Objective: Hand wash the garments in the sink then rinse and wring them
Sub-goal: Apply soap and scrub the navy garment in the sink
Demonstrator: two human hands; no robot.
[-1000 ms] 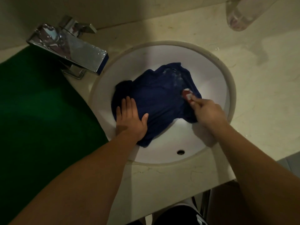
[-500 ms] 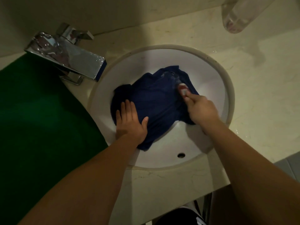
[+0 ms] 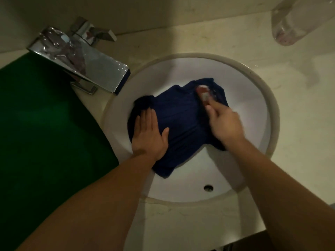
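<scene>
A dark blue garment (image 3: 181, 120) is spread in the white sink (image 3: 253, 105), which is set into the pale table (image 3: 299, 124). Its left part is pressed flat by the left hand (image 3: 148, 136), fingers (image 3: 150, 118) straight and together. A small red and white object (image 3: 204, 92), blurred, is pinched by the right hand (image 3: 224, 124) against the garment's far right part.

1. The round white sink basin (image 3: 250, 105) looks ceramic, smooth and glossy.
2. The dark navy cloth garment (image 3: 181, 124) is soft, matt and creased.
3. The angular chrome metal tap (image 3: 90, 66) is mirror-bright and speckled with droplets.
4. The cream stone-like counter (image 3: 299, 124) is smooth and faintly veined.
5. The flat green mat (image 3: 45, 133) looks matt.
6. The clear bottle (image 3: 293, 24) looks like transparent plastic.
7. The small red-and-white bar (image 3: 204, 93) pinched by the right hand (image 3: 226, 125) is too blurred to tell.
</scene>
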